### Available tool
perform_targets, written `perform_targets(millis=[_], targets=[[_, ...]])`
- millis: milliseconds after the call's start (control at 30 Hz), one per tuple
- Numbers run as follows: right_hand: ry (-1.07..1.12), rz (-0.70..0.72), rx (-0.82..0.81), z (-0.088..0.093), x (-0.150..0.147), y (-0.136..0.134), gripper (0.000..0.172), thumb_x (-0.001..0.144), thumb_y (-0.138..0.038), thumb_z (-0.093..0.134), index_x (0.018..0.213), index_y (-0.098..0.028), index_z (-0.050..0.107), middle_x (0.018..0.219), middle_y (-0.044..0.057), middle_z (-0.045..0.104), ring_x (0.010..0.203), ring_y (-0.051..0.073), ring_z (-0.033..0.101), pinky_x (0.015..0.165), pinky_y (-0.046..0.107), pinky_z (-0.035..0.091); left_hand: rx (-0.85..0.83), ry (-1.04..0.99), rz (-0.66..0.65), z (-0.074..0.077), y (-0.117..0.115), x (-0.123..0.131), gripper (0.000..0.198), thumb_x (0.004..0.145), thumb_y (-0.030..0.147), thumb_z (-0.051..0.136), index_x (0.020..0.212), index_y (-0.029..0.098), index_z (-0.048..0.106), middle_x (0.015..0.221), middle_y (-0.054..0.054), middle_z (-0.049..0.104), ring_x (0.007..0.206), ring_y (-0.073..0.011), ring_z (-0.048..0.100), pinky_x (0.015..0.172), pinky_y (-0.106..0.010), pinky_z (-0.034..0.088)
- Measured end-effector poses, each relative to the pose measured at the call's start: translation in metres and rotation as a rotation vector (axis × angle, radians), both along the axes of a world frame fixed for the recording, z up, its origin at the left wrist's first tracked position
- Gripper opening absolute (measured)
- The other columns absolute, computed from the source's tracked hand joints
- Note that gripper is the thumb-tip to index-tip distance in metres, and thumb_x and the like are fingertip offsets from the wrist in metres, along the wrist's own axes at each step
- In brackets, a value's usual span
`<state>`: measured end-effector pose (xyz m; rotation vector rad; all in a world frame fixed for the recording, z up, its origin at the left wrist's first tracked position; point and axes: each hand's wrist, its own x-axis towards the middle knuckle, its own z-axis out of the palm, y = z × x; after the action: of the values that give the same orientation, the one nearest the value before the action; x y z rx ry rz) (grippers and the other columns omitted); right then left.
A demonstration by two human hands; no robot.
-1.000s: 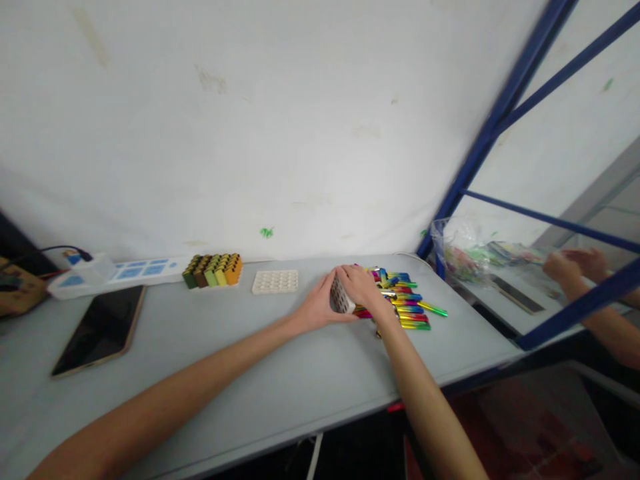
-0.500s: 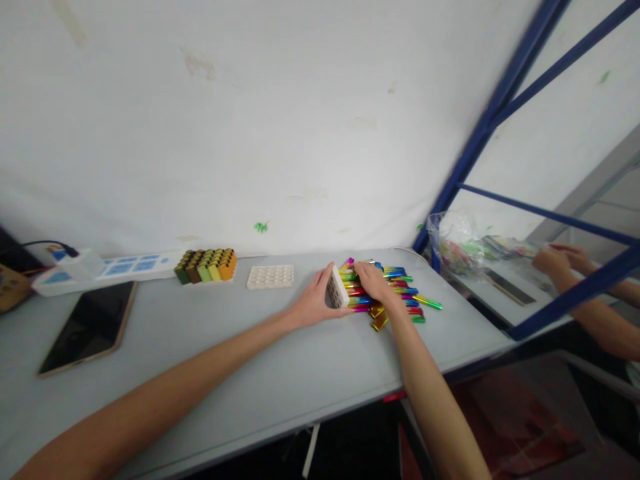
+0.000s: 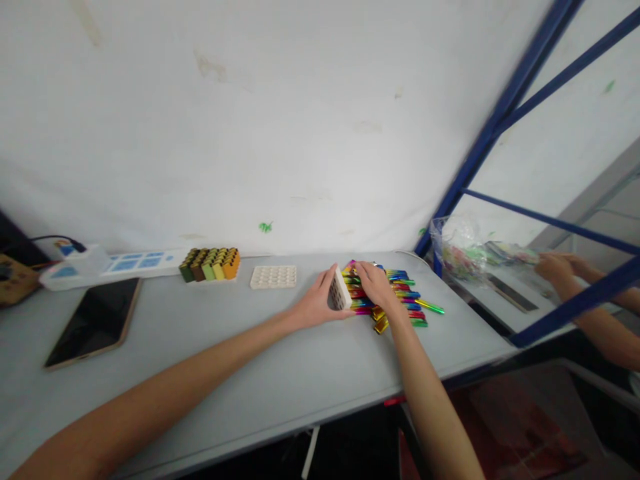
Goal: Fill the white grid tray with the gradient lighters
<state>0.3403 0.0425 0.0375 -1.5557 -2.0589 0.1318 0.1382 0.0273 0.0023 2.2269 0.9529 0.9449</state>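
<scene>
Pale, scuffed wall (image 3: 320, 133) rises behind our grey table (image 3: 300, 373), with a blue frame (image 3: 493, 137) at the far right. We have the white holed tray (image 3: 343, 291) right of the table's middle, stood on edge, its holed face turned left. Our left hand (image 3: 316, 303) is clamped on that tray, thumb at the near end and fingers at the far end. Shiny coloured sticks (image 3: 409, 295) lie in a loose heap against the tray's right side and beyond it. Our right hand (image 3: 374, 285) rests over the sticks just beside the tray; its fingertips are hidden, so we cannot tell whether they pinch any.

To work well here, we should keep the left grip firm and the tray upright, hold the sticks level and in line with the holes, and press gently, since thin foil would probably crease. A second white tray (image 3: 273, 277) lies flat to the left, near a block of coloured cells (image 3: 210, 265).
</scene>
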Motion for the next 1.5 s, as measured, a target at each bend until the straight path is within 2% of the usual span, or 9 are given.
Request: perform_targets(millis=[167,333,633,833,967,1133,1300,1400,1500], targets=[[0.017,0.150,0.019,-0.006,-0.024,-0.008,0.047,0.106,-0.035,0.028,0.136,-0.014,0.057,0.137,0.012,0.062,0.128,0.019,0.054,0.113,0.031,0.034,0.032,-0.032,-0.010,-0.002,0.002,0.001,0.118,0.069,0.056,0.083,0.159,0.019,0.014,0.155,-0.019,0.034,0.145,-0.0346,0.035,0.122,-0.050,0.028],[-0.043,0.200,-0.033,-0.012,-0.019,-0.004,0.055,0.108,-0.037,0.017,0.132,-0.014,0.060,0.135,0.012,0.062,0.129,0.019,0.052,0.115,0.033,0.034,0.024,-0.021,-0.015,-0.001,0.002,0.000,0.118,0.070,0.054,0.083,0.159,0.017,0.014,0.157,-0.020,0.032,0.146,-0.0349,0.033,0.122,-0.049,0.027],[-0.185,0.065,-0.223,-0.013,0.004,-0.001,0.050,0.107,-0.041,0.022,0.151,-0.026,0.040,0.160,0.008,0.037,0.147,0.026,0.032,0.119,0.066,0.014,0.002,0.002,0.005,0.002,0.001,0.000,0.121,0.069,0.057,0.083,0.160,0.021,0.012,0.157,-0.019,0.032,0.145,-0.0352,0.034,0.122,-0.050,0.027],[-0.182,0.016,-0.292,-0.009,0.019,0.001,0.050,0.107,-0.040,0.020,0.153,-0.031,0.038,0.160,0.006,0.037,0.150,0.027,0.028,0.114,0.075,0.008,0.002,0.005,0.009,0.001,0.000,-0.001,0.120,0.070,0.059,0.081,0.160,0.020,0.012,0.156,-0.018,0.033,0.144,-0.0354,0.036,0.120,-0.050,0.029],[-0.130,-0.016,-0.291,-0.008,0.025,0.004,0.050,0.107,-0.037,0.019,0.149,-0.031,0.044,0.158,0.004,0.041,0.149,0.025,0.031,0.117,0.071,0.007,-0.001,0.011,0.002,0.000,0.001,-0.002,0.120,0.070,0.060,0.081,0.160,0.021,0.011,0.157,-0.017,0.033,0.145,-0.0353,0.034,0.121,-0.049,0.028],[-0.113,-0.077,-0.241,-0.007,0.032,0.007,0.045,0.103,-0.029,0.029,0.135,-0.028,0.062,0.148,0.004,0.055,0.139,0.024,0.046,0.119,0.062,0.019,-0.008,0.016,0.004,0.000,0.001,-0.002,0.121,0.071,0.061,0.080,0.160,0.021,0.009,0.157,-0.018,0.032,0.145,-0.0348,0.034,0.121,-0.049,0.028],[-0.122,-0.121,-0.199,-0.004,0.038,0.008,0.043,0.099,-0.022,0.037,0.132,-0.026,0.064,0.141,0.005,0.061,0.131,0.026,0.054,0.118,0.061,0.019,-0.018,0.015,0.010,0.001,0.000,-0.002,0.121,0.071,0.063,0.079,0.160,0.021,0.009,0.155,-0.017,0.034,0.143,-0.0343,0.037,0.121,-0.047,0.029],[-0.097,-0.084,-0.099,-0.003,0.030,0.004,0.041,0.099,-0.021,0.036,0.127,-0.023,0.065,0.136,0.008,0.064,0.129,0.025,0.056,0.118,0.061,0.018,-0.010,0.015,0.008,0.001,0.000,-0.002,0.120,0.071,0.063,0.079,0.160,0.020,0.011,0.156,-0.018,0.033,0.144,-0.0341,0.036,0.121,-0.047,0.029],[-0.061,0.028,0.014,-0.004,0.009,-0.002,0.040,0.101,-0.021,0.034,0.127,-0.020,0.064,0.133,0.008,0.066,0.126,0.022,0.057,0.118,0.049,0.025,-0.004,0.006,0.002,0.000,0.000,-0.001,0.120,0.071,0.061,0.080,0.160,0.019,0.012,0.156,-0.018,0.032,0.145,-0.0344,0.035,0.121,-0.048,0.029]])
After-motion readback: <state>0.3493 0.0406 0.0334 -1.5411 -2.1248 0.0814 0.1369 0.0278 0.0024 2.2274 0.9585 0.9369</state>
